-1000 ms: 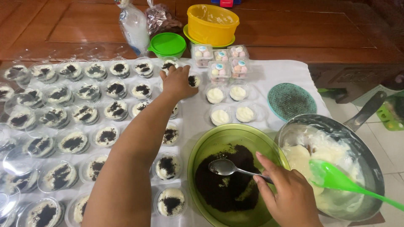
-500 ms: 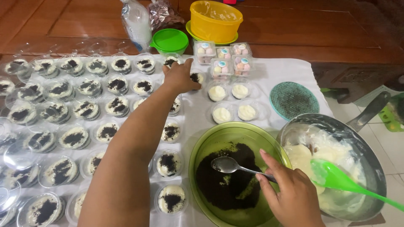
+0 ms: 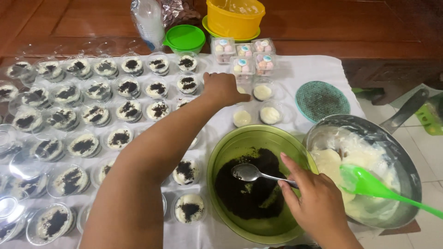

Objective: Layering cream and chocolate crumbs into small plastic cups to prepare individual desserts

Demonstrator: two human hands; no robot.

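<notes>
Worktop [image 3: 318, 69], white cloth over wood. Left half carries rows of clear cups [image 3: 83, 115] filled with cream and topped with dark crumbs.

Metal pan [image 3: 369, 170], right, near edge: pale cream inside, green spatula [image 3: 374, 184] resting in it.

Green bowl [image 3: 258, 184], centre front: dark crumbs [image 3: 249, 189] heaped on its floor.

Plain cups [image 3: 256, 108], cream only and no crumbs, stand just beyond the bowl.

Left hand [image 3: 224, 87]: stretched forward, palm down, fingers curled over a cup at the edge of the plain group; grip hidden, cannot tell if it is closed on it.

Right hand [image 3: 316, 203]: pinched on the handle of a metal spoon [image 3: 251, 173], spoon head over the crumbs.

Step in hand, as judged: crumb topping, plain cups remaining. Next move calls for a loaded spoon carried level to a plain cup, steadied by the left hand.
</notes>
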